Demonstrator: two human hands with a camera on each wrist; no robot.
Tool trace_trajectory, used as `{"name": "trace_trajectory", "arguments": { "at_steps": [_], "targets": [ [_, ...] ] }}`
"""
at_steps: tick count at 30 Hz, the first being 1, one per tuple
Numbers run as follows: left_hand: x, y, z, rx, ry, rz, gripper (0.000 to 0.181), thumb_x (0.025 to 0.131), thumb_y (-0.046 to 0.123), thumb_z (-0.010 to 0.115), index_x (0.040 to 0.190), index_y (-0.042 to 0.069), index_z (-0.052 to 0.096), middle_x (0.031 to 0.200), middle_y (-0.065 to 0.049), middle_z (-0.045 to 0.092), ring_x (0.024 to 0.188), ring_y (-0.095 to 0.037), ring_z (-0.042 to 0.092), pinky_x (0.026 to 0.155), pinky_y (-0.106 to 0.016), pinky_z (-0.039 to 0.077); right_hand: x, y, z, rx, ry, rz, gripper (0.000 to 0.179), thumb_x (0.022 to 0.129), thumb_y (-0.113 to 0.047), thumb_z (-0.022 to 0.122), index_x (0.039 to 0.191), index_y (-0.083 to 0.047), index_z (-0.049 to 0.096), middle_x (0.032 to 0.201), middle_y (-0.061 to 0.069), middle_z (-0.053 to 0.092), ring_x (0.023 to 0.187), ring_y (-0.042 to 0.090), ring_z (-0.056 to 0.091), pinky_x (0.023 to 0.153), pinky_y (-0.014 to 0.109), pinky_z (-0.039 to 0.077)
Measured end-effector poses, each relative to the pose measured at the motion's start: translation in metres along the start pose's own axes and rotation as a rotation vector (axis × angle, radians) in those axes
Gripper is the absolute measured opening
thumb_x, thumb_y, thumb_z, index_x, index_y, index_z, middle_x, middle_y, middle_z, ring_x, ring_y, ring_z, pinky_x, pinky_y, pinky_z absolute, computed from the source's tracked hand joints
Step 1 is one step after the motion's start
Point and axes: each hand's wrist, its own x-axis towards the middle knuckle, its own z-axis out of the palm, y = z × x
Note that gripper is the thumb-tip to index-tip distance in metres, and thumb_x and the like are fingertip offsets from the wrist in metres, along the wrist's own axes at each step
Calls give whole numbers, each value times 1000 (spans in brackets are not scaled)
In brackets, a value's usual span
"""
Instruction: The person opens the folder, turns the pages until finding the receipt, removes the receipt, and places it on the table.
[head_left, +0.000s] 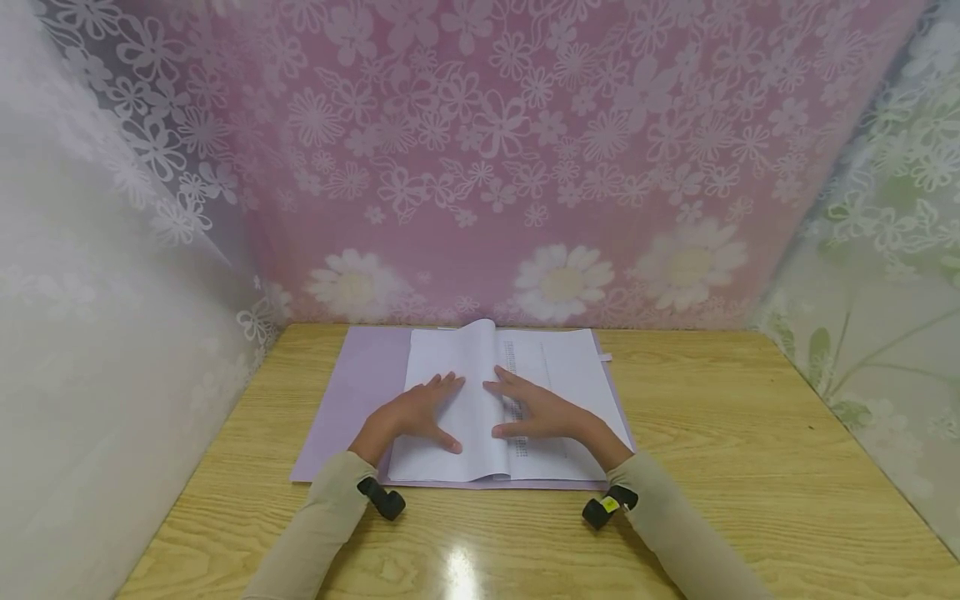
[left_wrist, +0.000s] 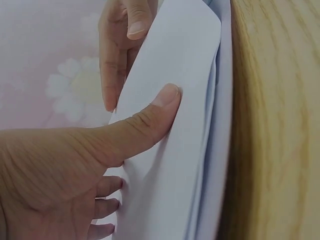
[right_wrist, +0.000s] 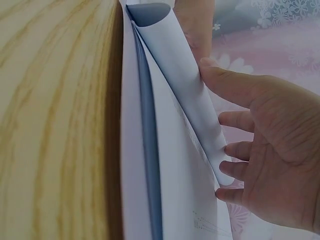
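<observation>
Left hand [head_left: 417, 410]: my fingers spread, likely flattening the page [head_left: 469, 417].
Right hand [head_left: 543, 412]: fingers outstretched, likely steadying its curl [right_wrist: 179, 75].

place: screened-off workspace, room type unclear | floral sheeting [head_left: 480, 167] three sides | wood-grain table [head_left: 750, 433]

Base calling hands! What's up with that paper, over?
Left hand spread on white page. Right hand touching its raised curl. Purple folder underneath. Nothing seen in the way, over.
</observation>
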Motion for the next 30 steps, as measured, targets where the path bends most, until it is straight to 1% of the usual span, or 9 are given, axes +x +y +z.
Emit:
{"name": "trace_trajectory", "arguments": {
  "at_steps": [5,9,14,19,22,25,26,30],
  "targets": [
    [-1,0,1,-4,-9,-21,119,72,53,89,165,20,21,173,-7,13,157,-41,16,121,-65,26,1,0,0,-26,5,-7,84,91,-46,74,160,-15,36,171,18,11,158,40,15,124,61,24],
    [-1,1,0,-4,-6,-30,118,72,54,89,164,21,22,172,-6,14,157,-42,16,121,-65,25,1,-4,-7,-60,29,5,83,92,-47,73,160,-15,36,171,18,14,157,40,18,122,63,26],
    [-1,2,0,-4,7,-15,117,72,53,89,164,21,24,172,-7,16,158,-40,16,122,-64,25,0,-1,-25,-61,118,58,79,94,-47,71,160,-17,37,171,15,20,157,38,21,122,62,27],
    [-1,2,1,-13,15,-2,118,71,52,90,164,20,24,172,-7,16,159,-37,14,123,-63,24,-3,17,-50,-22,241,86,76,96,-41,70,159,-13,37,167,17,29,154,40,27,120,63,30],
    [-1,2,1,-12,16,-2,118,71,51,90,164,21,24,172,-7,16,159,-35,13,124,-61,22,-7,33,-66,-26,303,110,76,97,-37,70,159,-10,36,164,19,34,151,43,32,117,64,34],
    [0,1,2,4,17,-7,119,71,52,90,164,22,23,172,-6,16,159,-34,13,125,-60,22,-11,50,-78,-41,342,148,74,97,-34,70,158,-8,37,162,21,37,149,45,35,115,66,36],
    [0,1,2,12,18,-11,119,71,52,90,164,22,23,172,-5,16,159,-33,14,125,-60,23,-13,56,-81,-54,353,155,74,97,-33,71,158,-6,37,161,22,38,148,46,35,115,66,35],
    [0,0,3,24,20,-24,119,70,53,90,164,23,22,172,-5,16,159,-35,16,124,-60,24,-18,75,-91,-58,365,211,74,97,-30,71,156,-2,38,161,26,36,149,49,32,117,67,31]
  ]
}}
